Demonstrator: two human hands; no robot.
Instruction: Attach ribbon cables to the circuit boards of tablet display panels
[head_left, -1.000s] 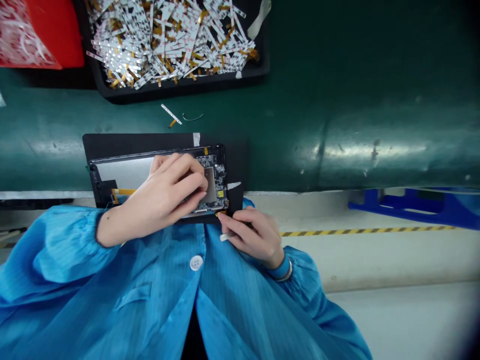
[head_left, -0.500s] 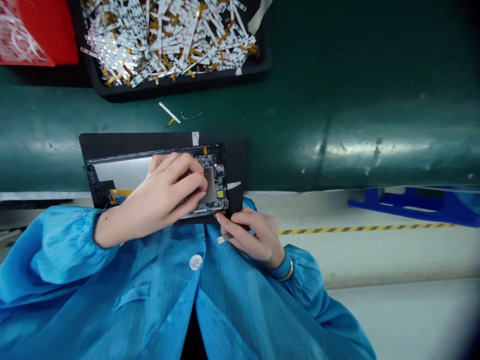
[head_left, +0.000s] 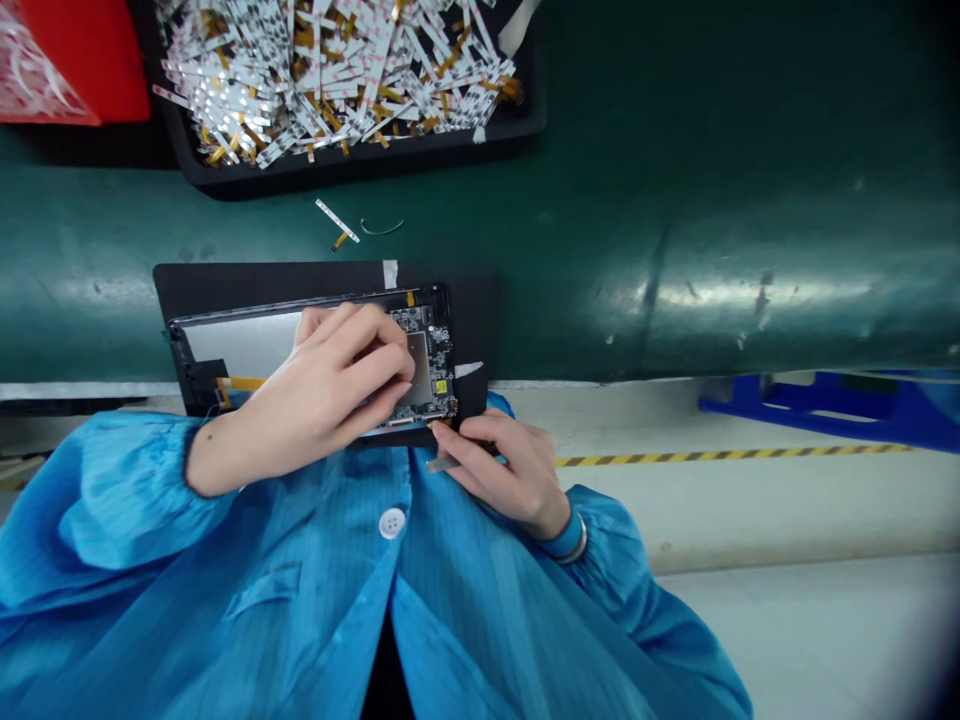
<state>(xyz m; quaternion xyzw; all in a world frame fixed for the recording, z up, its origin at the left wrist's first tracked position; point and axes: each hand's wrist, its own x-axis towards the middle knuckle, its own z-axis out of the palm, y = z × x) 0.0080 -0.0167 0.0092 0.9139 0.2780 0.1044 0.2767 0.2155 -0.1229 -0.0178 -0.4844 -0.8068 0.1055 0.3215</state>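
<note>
Red bag [head_left: 109, 60]: farthest left, well ahead of the left hand [head_left: 337, 375], with pale thin pieces in it
Opened tablet [head_left: 244, 348]: partly under the left hand on a black mat [head_left: 476, 310], silver plate showing to that hand's left
Left hand: laid across the tablet, fingers bent and close together; whether the hidden fingertips pinch anything, I cannot tell
Loose strip [head_left: 337, 221]: white with an orange tail, ahead of the left hand, apart from it
Tray [head_left: 300, 178]: beyond that, heaped with similar strips
Circuit board [head_left: 439, 365]: just right of the left hand's fingers
Orange tab [head_left: 433, 424]: by the right index fingertip, mostly hidden
Right hand [head_left: 502, 462]: narrow, a grey strip [head_left: 441, 464] poking out between its fingers
Risk at the tab: a slanted push from the right fingertip could crease it or scrape nearby parts
Risk at the bench edge [head_left: 570, 382]: mat and tablet overhang it below the left hand, so heavy pressure near the right fingertips might tip them
</note>
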